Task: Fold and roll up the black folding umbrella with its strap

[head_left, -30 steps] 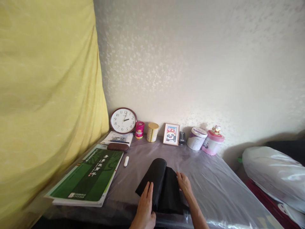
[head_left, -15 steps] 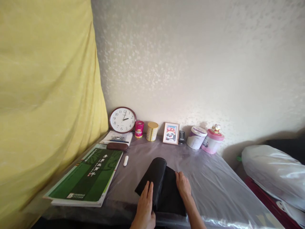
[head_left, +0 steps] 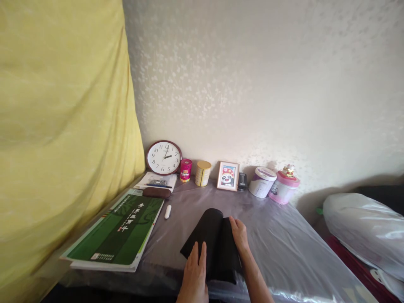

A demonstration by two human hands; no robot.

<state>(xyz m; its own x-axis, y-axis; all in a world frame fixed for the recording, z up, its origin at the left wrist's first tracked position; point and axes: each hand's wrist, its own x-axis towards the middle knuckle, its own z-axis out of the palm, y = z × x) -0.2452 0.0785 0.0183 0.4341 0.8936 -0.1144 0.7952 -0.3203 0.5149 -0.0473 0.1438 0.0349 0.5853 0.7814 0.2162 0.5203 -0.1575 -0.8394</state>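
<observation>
A black sheet of fabric-like material [head_left: 202, 231], folded over on itself, lies near the table's front edge. Its left part curves up in a rounded fold, and its right part [head_left: 225, 252] stands beside that fold. My left hand [head_left: 195, 269] rests on the lower left of the fold with its fingers stretched out; its thumb is mostly hidden. On the other side, my right hand [head_left: 239, 232] is closed on the upper right edge of the black material, fingertips at the top corner.
On the left lie green-covered books [head_left: 116, 231], a brown case [head_left: 157, 192] and a small white object [head_left: 168, 211]. Along the wall stand a clock [head_left: 164, 157], a pink tin [head_left: 185, 170], a yellow-lidded can [head_left: 202, 173], a panda picture [head_left: 227, 176] and two tubs [head_left: 261, 183].
My right hand has brought the right part of the black material up and inward, toward the rounded fold. My left hand stays on the left side, nearly unmoved.
</observation>
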